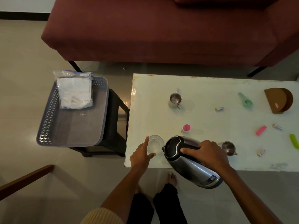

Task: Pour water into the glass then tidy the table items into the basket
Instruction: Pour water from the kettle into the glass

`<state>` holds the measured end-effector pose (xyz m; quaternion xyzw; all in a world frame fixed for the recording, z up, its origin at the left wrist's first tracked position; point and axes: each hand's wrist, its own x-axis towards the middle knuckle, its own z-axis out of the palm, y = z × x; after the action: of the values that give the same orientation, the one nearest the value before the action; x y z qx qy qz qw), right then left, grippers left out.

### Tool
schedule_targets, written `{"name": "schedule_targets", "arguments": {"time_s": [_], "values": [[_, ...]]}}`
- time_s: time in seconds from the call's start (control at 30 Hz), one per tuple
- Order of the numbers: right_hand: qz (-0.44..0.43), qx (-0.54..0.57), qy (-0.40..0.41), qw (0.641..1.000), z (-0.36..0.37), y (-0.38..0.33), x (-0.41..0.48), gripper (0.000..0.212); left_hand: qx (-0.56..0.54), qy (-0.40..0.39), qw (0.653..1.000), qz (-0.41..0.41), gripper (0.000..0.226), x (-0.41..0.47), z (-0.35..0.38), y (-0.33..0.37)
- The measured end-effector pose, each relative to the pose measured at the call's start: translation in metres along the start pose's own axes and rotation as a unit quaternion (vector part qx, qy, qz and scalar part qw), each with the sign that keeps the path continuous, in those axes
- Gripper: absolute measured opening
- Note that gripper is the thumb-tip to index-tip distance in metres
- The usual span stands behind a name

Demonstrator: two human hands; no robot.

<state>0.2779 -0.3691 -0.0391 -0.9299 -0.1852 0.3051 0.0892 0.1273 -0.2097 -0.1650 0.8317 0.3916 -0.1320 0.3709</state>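
**Kettle tipped toward the glass at the table's near corner**

The right hand [206, 153] is clenched round the black handle of a steel electric kettle [184, 165], fingers wrapped over the top. The kettle is held tilted, its black lid and spout just beside the rim of the glass [155, 143] and its base hanging out past the table's near edge. The left hand [141, 153] lies released against the glass. Its index finger runs straight along the glass's left side and its thumb reaches across the near side. Whether water is running, or how full the glass is, cannot be told.

The clear glass stands upright on the white table [210, 88], near its front left corner. Just beyond the kettle lies a small pink-capped bottle [185, 128]. A steel cup [229, 147] stands just right of the right hand, and a second steel cup [175, 99] stands farther back. Spread over the right half are a green scoop [246, 99], a brown holder [278, 100], a pink bar [261, 130], a lime-green piece [294, 141] at the frame edge and three small tubes [220, 108], too small to identify.

The grey lattice basket [48, 120] sits on a dark stool [115, 113] left of the table, apart from it, and a clear bag of white items [75, 92] lies in its far end. A dark red sofa [161, 29] stands behind the table.
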Motion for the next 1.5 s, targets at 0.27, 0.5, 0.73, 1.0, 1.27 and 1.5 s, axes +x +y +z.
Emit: {"name": "schedule_targets", "arguments": {"time_s": [0.27, 0.5, 0.73, 1.0, 1.27, 1.5], "values": [[0.001, -0.004, 0.000, 1.000, -0.0039, -0.0012, -0.0005, 0.061, 0.006, 0.001, 1.000, 0.001, 0.082, 0.0004, 0.0004, 0.0009], [0.003, -0.004, -0.001, 1.000, -0.0028, 0.0009, 0.0002, 0.065, 0.007, 0.002, 1.000, 0.000, 0.082, 0.0013, 0.0009, 0.0009], [0.008, -0.008, -0.003, 1.000, -0.0034, -0.0005, -0.0013, 0.062, -0.002, -0.005, 1.000, -0.008, 0.084, 0.0017, 0.0022, -0.0004], [0.009, -0.006, -0.004, 1.000, -0.0044, -0.0017, -0.0021, 0.060, 0.006, -0.003, 1.000, -0.006, 0.083, 0.0020, 0.0021, -0.0017], [0.015, -0.010, -0.004, 1.000, -0.0047, -0.0018, -0.0021, 0.064, 0.005, -0.006, 1.000, -0.005, 0.083, 0.0025, 0.0014, -0.0002], [0.011, -0.013, -0.006, 1.000, -0.0046, -0.0045, -0.0040, 0.061, 0.014, -0.004, 1.000, -0.007, 0.083, 0.0022, 0.0012, -0.0011]]}}
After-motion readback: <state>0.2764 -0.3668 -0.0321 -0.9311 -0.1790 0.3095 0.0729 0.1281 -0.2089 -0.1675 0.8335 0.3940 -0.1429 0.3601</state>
